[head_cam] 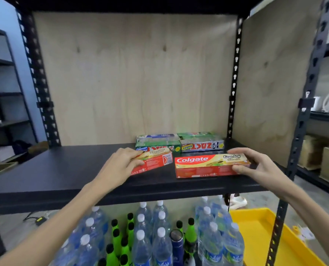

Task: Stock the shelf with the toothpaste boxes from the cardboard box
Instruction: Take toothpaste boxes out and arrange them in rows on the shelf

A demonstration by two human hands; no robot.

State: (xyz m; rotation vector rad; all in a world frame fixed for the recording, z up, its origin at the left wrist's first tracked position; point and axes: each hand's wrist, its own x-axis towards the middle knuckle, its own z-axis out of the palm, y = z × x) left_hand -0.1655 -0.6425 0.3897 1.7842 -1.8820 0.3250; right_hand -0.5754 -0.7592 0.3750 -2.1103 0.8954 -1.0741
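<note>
Two red and yellow Colgate toothpaste boxes lie on the black shelf board (pixel 63 169). My left hand (pixel 119 166) grips the left end of the left Colgate box (pixel 156 160), which sits slightly tilted. My right hand (pixel 255 164) pinches the right end of the right Colgate box (pixel 207 166), thumb at the front and fingers over the top. Behind them, against the plywood back, stand stacked green and silver Zact toothpaste boxes (pixel 202 145) and a green box stack (pixel 157 143). The cardboard box is not in view.
Black slotted uprights (pixel 233 83) frame the bay, with plywood panels behind and at the right. Below the shelf stand several water bottles (pixel 161 242) and green bottles (pixel 117 244). A yellow tray (pixel 259 233) lies at the lower right. Other racks flank both sides.
</note>
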